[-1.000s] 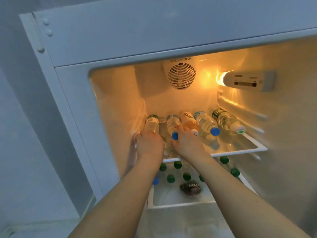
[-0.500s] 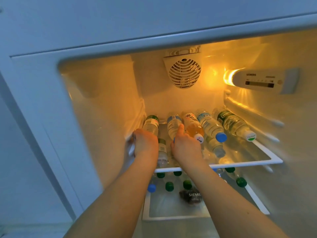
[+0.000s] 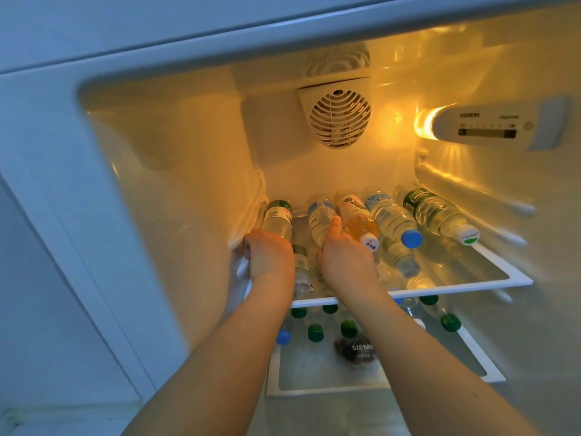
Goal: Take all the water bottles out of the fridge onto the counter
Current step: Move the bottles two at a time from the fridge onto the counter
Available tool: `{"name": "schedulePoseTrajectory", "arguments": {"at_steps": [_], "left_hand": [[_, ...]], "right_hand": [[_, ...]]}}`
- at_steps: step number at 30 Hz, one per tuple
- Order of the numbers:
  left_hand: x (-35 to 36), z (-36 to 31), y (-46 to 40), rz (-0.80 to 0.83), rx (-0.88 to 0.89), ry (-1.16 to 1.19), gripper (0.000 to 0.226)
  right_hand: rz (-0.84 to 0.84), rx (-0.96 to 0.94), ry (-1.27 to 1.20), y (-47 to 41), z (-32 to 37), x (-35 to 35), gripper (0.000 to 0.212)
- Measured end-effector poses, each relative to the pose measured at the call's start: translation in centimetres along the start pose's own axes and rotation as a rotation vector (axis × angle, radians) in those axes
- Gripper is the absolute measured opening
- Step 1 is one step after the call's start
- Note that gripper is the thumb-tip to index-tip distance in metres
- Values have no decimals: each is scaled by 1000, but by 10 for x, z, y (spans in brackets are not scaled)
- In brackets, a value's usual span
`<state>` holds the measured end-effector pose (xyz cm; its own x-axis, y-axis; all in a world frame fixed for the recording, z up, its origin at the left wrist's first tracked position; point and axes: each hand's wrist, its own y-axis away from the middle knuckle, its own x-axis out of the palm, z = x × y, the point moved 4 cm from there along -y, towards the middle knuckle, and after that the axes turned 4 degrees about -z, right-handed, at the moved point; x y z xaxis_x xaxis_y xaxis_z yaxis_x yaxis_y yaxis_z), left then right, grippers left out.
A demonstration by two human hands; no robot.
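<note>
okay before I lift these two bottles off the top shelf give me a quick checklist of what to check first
1. Left hand gripping the green-label bottle: ok, fingers are curled over its near end.
2. Right hand gripping the blue-label bottle: ok, though the fingers under it are hidden.
3. Orange drink bottle apart from the right hand: not ok, it lies against the thumb side and may roll.
4. Path out over the shelf's front rim: ok, nothing stands in front.
5. Other bottles stable: cannot tell; the blue-cap bottle and white-cap bottle lie loose on their sides.
6. Counter space: cannot tell, not in view.
</note>
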<state>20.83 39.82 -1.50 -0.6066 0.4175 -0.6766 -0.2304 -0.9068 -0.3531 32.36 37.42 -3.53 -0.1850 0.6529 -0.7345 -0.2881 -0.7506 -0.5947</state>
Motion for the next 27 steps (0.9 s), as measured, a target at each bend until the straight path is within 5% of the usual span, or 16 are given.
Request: {"name": "schedulePoseTrajectory", "arguments": {"at_steps": [11,17,27], "left_hand": [[-5,4,12,-80,28,5,25],[-23,22,43,-27,-13,223,26],[-100,83,107,-490,39,709,34]], "right_hand": [[56,25,-18,5,0,-10,66],[60,164,-255,35,-3,-52,43],[-304,278,-527,84,-9,-132,33]]}}
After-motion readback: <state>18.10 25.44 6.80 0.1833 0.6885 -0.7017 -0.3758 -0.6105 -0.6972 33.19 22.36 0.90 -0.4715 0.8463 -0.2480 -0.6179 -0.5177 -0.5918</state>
